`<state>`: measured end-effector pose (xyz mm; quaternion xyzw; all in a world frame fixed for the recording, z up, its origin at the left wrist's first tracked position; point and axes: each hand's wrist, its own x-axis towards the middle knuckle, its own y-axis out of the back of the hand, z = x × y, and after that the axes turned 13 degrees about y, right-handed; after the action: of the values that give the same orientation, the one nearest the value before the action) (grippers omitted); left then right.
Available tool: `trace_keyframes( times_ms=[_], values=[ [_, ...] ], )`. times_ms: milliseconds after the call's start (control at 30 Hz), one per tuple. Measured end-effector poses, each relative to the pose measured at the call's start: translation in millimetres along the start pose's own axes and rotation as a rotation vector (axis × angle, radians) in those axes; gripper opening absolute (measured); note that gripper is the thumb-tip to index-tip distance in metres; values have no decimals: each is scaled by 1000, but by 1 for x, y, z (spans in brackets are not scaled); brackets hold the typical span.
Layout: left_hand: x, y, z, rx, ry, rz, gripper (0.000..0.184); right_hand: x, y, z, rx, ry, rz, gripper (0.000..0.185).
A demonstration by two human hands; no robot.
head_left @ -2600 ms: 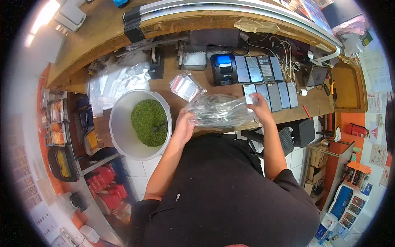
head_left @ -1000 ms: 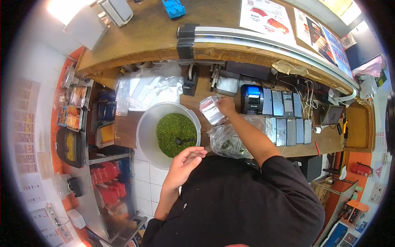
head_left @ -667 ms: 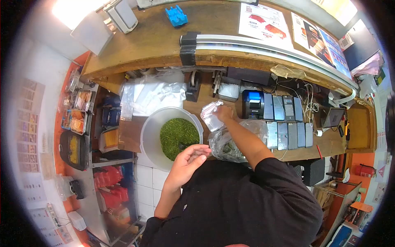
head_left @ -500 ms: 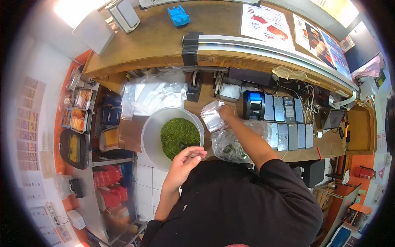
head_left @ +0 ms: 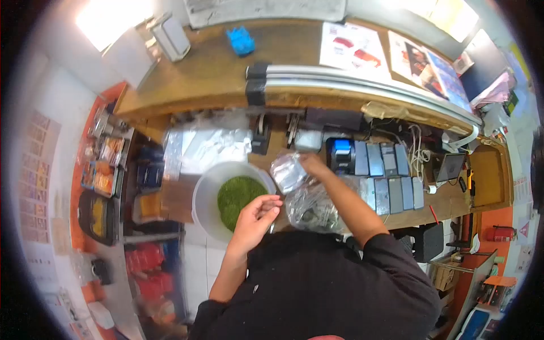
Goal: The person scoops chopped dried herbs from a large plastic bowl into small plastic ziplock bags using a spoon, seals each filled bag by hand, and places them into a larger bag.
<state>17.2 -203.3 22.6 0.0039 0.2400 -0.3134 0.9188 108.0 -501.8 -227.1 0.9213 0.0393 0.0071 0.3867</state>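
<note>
My right hand (head_left: 310,164) is closed at the upper right edge of a stack of small clear bags (head_left: 288,173) on the wooden desk. In front of my body, my left hand (head_left: 256,221) is raised with curved fingers apart and nothing in it, near the rim of a white bucket (head_left: 201,199). Chopped green leaves (head_left: 240,195) fill the lower part of the bucket. A large crumpled clear plastic bag (head_left: 310,208) lies beside the small bags, partly under my right forearm.
Several phones (head_left: 374,160) lie in two rows at the right, beside a black printer (head_left: 341,156). White plastic bags (head_left: 216,150) and a tape dispenser (head_left: 260,135) are behind the bucket. A raised wooden counter (head_left: 215,68) runs across the back; a red pen (head_left: 434,213) lies far right.
My right hand has let go of the large plastic bag and moved to the small bags. My left hand has left the large bag and now hovers, free, beside the bucket. The view has shifted.
</note>
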Motion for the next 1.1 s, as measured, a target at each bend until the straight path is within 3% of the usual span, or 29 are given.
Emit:
trace_keyframes(
  times_ms=[33, 67, 100, 133, 167, 200, 233, 300, 333, 500, 567, 600, 633, 700, 767, 833, 1000, 1100],
  values=[
    [4, -1, 2, 177, -73, 108, 36, -7, 11, -22, 138, -56, 91, 24],
    [11, -4, 6, 349, -157, 218, 40, -14, 17, -40, 285, 70, 205, 22],
    [18, -9, 11, 356, -208, 192, 40, -25, 34, -70, 488, 59, 187, 18],
    [20, -15, 15, 451, -315, 353, 43, -39, 53, -107, 734, 174, 145, 19],
    [22, -20, 19, 538, -419, 519, 45, -50, 65, -133, 680, 123, 37, 16],
    [26, -26, 22, 540, -489, 586, 32, -61, 72, -150, 725, 192, -42, 15],
    [28, -24, 23, 543, -519, 568, 32, -70, 78, -164, 772, 259, -126, 15],
    [34, -16, 17, 408, -384, 286, 19, -84, 94, -190, 690, 317, -92, 15],
    [39, -18, 13, 299, -395, 293, 9, -89, 99, -197, 622, 362, -86, 15],
    [31, -14, 17, 350, -357, 312, 7, -97, 104, -200, 574, 391, -24, 14],
    [31, -11, 17, 417, -480, 364, 8, -94, 88, -198, 389, 569, 306, 16],
    [30, -10, 17, 408, -465, 409, 7, -97, 88, -214, 223, 539, 560, 26],
    [28, -10, 19, 411, -479, 408, 7, -103, 87, -224, 217, 549, 570, 26],
    [26, -9, 21, 452, -471, 581, 7, -112, 74, -237, 207, 277, 894, 37],
    [27, -5, 19, 453, -508, 593, 9, -112, 59, -236, 172, 372, 909, 38],
    [24, -4, 18, 454, -479, 505, 9, -111, 51, -242, 759, 273, 461, 31],
    [23, 2, 8, 292, -344, 412, 7, -107, 58, -237, 623, 355, 492, 20],
    [21, 2, 4, 306, -342, 378, 7, -109, 66, -236, 625, 331, 363, 21]
  ],
)
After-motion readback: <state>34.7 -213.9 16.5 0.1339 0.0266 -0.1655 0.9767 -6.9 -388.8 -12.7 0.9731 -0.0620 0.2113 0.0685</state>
